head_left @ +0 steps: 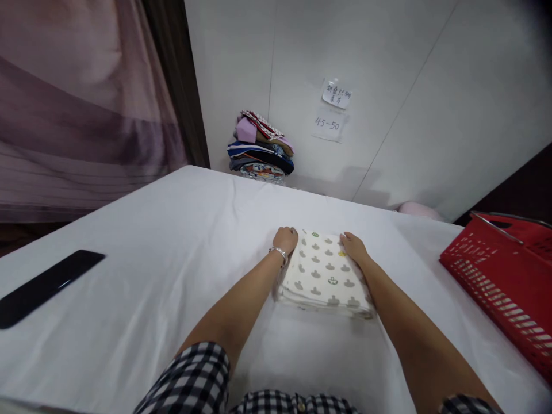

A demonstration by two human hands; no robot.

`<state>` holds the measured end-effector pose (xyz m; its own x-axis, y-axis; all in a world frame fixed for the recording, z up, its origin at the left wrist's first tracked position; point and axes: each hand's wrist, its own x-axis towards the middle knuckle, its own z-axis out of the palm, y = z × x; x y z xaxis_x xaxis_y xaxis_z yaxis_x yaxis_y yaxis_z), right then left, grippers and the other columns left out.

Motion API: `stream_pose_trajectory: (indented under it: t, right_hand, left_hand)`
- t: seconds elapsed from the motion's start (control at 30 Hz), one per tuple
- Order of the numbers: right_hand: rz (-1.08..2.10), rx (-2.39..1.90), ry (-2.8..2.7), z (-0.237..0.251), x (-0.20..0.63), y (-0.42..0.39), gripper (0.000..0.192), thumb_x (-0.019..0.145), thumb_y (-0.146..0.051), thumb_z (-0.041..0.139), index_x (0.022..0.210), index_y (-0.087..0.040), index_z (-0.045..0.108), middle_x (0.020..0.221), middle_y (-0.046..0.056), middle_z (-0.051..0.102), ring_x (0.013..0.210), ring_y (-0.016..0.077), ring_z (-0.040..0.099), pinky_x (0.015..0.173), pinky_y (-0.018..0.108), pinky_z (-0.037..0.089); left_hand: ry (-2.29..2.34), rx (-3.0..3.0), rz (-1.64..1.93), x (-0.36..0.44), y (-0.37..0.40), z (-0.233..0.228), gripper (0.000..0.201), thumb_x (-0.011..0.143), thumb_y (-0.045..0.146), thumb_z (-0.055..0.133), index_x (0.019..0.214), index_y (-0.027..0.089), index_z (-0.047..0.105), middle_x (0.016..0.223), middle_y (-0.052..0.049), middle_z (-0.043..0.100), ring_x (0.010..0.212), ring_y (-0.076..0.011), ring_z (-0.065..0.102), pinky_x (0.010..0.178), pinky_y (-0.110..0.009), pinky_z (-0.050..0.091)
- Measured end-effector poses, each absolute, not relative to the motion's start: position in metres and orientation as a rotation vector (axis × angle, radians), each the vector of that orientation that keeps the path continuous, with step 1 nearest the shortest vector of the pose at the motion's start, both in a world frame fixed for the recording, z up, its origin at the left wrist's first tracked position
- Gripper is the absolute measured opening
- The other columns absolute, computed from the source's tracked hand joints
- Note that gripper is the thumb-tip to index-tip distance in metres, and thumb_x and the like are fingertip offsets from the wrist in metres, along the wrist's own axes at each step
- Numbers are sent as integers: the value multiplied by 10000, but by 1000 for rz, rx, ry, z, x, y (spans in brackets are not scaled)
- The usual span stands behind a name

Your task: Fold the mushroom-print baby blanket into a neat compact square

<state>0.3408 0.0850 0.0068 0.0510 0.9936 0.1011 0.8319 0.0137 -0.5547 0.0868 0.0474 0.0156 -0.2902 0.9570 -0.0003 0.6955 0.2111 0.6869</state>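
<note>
A folded white cloth [323, 270] printed with small grey shapes, a few of them green or yellow, lies flat in several layers on the white-covered table [181, 276]. At its far left corner my left hand [286, 238] is closed with the fingers curled on the edge; a bracelet circles that wrist. My right hand [354, 247] grips the far right corner, thumb on top and the other fingers hidden beneath or behind the cloth. The near edge of the bundle shows its stacked folds.
A black phone-like slab [49, 284] lies at the left. On the right stands a red plastic basket [504, 282] with a metal handle. Beyond the far edge is a stack of folded fabrics [261, 146] against the wall. Paper notes [330, 123] hang there.
</note>
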Motion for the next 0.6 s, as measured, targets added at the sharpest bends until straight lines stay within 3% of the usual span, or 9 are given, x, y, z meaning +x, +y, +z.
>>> stream_pose_trajectory:
  t: [0.27,0.43,0.6]
  right_hand:
    - [449,-1838,-1830,7,345,74,303,826,-322,457,957,-188,695,998,61,695,962,208,613,862,299,435]
    - [468,-1850,-1781,10,346,79,266,781,-321,502,845,-190,725,902,46,719,888,204,634,800,271,449]
    - [427,-1880,-1682,11,355,84,266,756,-337,520,803,-181,730,862,60,722,862,222,635,783,289,452]
  left_hand:
    - [1991,1570,1199,91,25,6,116,806,200,459,711,203,526,910,-67,566,852,-175,533,763,-290,389]
    - [1866,1444,1318,84,21,2,251,826,286,458,589,208,440,734,-19,522,673,-144,480,653,-274,378]
    - [1795,1358,1298,77,25,3,246,800,331,491,591,207,450,629,21,524,612,-129,466,576,-250,349]
